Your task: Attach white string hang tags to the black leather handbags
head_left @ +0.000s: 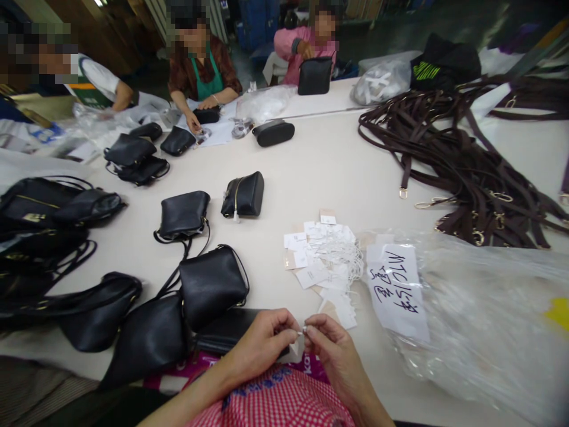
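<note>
Both hands meet at the table's front edge, above a red checked apron. My left hand [272, 337] pinches a small whitish piece, and my right hand [326, 338] is closed on a small shiny piece touching it; the fingers hide most of both. A pale tag [293, 351] hangs just below the fingertips. Under and beside my left wrist lies a black bag [222, 332]. Just beyond the hands is a pile of white tags with strings [329, 261]. Another black bag [213, 284] stands to the left of the hands.
Several black bags [151, 332] cover the left side. A clear plastic bag [484, 308] with a handwritten sheet [397, 290] lies right. Dark brown straps [444, 142] are heaped at the back right. Three people sit across the table [311, 172], one holding a black bag [315, 76].
</note>
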Available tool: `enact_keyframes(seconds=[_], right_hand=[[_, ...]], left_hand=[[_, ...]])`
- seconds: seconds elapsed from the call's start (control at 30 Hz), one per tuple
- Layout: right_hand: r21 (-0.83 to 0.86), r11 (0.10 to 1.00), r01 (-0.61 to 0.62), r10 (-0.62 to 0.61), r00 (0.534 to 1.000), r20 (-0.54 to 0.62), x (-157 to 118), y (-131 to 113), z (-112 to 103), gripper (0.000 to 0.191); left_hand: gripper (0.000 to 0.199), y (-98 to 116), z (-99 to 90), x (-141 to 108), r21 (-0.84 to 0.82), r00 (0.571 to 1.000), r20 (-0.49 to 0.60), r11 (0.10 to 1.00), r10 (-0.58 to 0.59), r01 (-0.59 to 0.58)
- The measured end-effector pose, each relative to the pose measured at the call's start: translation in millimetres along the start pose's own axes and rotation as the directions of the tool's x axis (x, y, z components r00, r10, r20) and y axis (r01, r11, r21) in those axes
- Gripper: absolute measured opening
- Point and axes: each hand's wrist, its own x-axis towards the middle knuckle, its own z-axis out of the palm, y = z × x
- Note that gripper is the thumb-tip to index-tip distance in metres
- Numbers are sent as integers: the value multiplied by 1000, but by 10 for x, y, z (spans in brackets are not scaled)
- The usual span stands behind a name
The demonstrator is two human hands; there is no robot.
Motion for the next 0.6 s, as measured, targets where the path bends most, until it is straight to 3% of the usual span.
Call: enact_keyframes(seconds=[0.27,0.43,0.6], right_hand=[[-186,981,51,-42,998,56,-23,-38,10,29],[-199,979,48,-49,999,0,-22,-36,17,34],[-211,977,45,-39,999,29,-28,-31,4,31]], left_hand=[[13,-44,37,3,132,1000,-17,991,-12,14],[13,-28,42,3,201,999,-40,979,-8,16],[11,42,46,-1,228,999,-43,974,-11,21]])
